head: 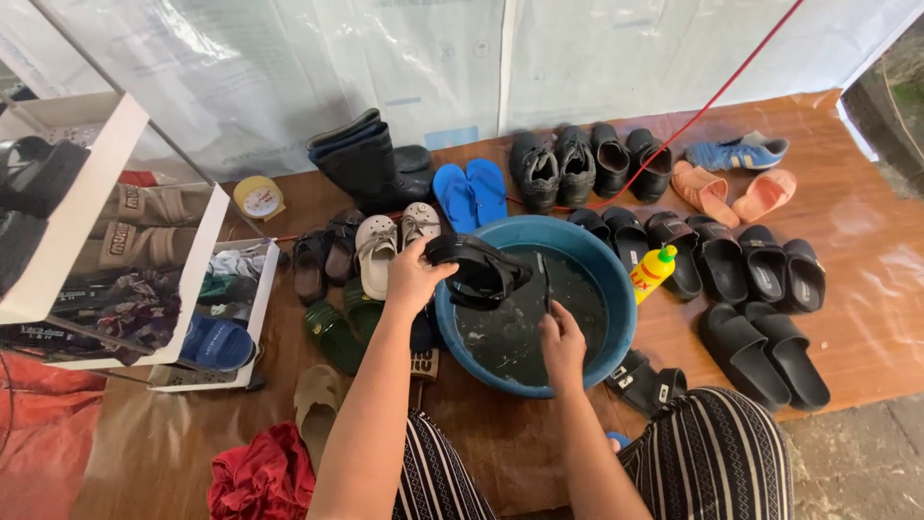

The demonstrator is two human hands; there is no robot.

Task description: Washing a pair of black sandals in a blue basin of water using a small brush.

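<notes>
While dark with water, blue basin [616, 318]

A yellow squeeze bottle [654, 272] with a green cap and a red-lettered label stands just right of the blue basin [616, 289]. A yellow tape roll [259, 197] with a white printed face lies near the black boots [371, 166].

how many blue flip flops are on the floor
2. The left blue flip flop and the right blue flip flop lie side by side behind the blue basin, between the black rubber boots and black shoes. Others may be hidden.
</notes>
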